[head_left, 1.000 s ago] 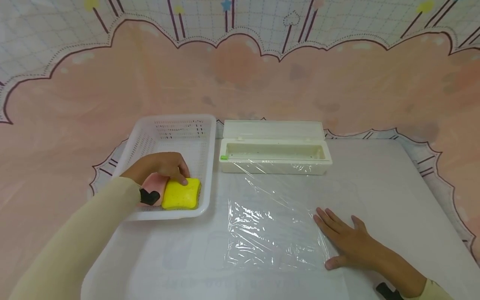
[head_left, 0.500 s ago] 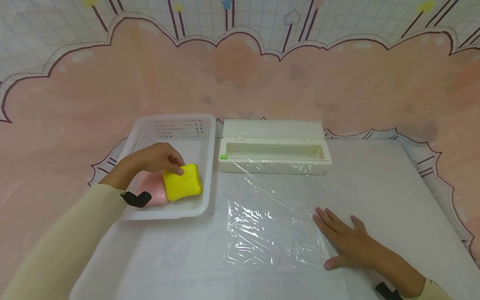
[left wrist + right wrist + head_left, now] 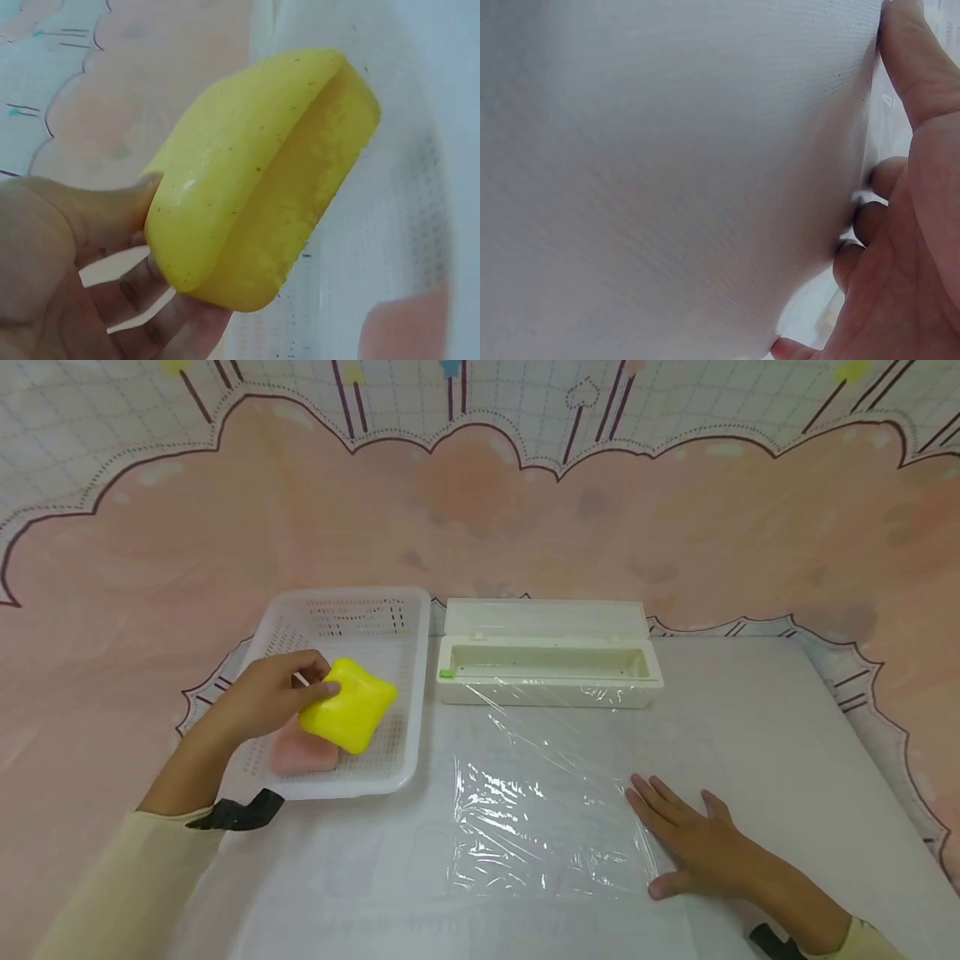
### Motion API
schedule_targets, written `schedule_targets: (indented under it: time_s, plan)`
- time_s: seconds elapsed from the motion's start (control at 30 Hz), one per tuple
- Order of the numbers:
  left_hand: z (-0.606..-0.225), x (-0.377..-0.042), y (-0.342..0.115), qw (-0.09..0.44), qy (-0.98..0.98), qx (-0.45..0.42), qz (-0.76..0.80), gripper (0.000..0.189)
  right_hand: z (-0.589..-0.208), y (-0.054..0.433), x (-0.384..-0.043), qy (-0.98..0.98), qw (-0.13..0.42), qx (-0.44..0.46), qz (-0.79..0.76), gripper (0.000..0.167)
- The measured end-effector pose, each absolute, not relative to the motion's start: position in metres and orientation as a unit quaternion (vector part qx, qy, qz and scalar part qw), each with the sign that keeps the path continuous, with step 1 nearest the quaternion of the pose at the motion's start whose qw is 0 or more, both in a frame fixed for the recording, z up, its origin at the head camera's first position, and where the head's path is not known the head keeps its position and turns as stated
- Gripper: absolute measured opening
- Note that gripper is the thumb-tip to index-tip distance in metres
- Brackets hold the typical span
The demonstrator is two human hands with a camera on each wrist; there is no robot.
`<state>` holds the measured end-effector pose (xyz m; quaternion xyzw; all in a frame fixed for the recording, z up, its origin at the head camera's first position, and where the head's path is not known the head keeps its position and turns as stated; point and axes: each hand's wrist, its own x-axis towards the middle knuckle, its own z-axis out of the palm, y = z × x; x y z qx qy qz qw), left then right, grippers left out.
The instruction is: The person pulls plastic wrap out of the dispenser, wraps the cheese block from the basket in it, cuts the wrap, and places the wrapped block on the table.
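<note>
My left hand (image 3: 268, 693) holds a glossy yellow bar of soap (image 3: 351, 706) above the white perforated basket (image 3: 352, 790). In the left wrist view the thumb presses one side of the soap (image 3: 217, 172), with other fingers beneath it. A pink bar (image 3: 302, 752) of similar shape lies in the basket, partly behind the yellow one. My right hand (image 3: 697, 847) lies spread on the white table covering, its fingertips and thumb at the right edge of a sheet of clear cling film (image 3: 540, 827). The film runs flat from a white dispenser box (image 3: 551, 695).
The dispenser's lid (image 3: 546, 617) stands raised at the back, with a green slider (image 3: 447, 674) at the left end of its front edge. A patterned pink cloth (image 3: 480, 543) spreads behind and around the white covering (image 3: 750, 718).
My left hand has raised the yellow soap off the basket's floor, drawn it slightly left and turned it, uncovering more of the pink bar. The right hand and the film have stayed put.
</note>
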<state>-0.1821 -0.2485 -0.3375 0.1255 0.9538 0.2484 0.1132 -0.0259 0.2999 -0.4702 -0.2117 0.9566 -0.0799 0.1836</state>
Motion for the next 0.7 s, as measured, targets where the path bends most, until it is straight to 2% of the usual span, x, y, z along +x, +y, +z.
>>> schedule_targets:
  time_s: [0.4, 0.5, 0.7]
  plan:
    - [-0.333, -0.120, -0.222, -0.006, 0.930, 0.053, 0.363, 0.035, -0.472, 0.302, -0.026, 0.956, 0.188, -0.213, -0.080, 0.130]
    - [-0.333, -0.108, -0.213, -0.015, 0.917, 0.051, 0.394, 0.034, -0.473, 0.302, -0.025, 0.955, 0.185, -0.215, -0.081, 0.130]
    - [-0.341, -0.092, -0.182, 0.004, 0.896, 0.063, 0.439, 0.028, -0.474, 0.303, -0.026, 0.956, 0.179, -0.217, -0.081, 0.130]
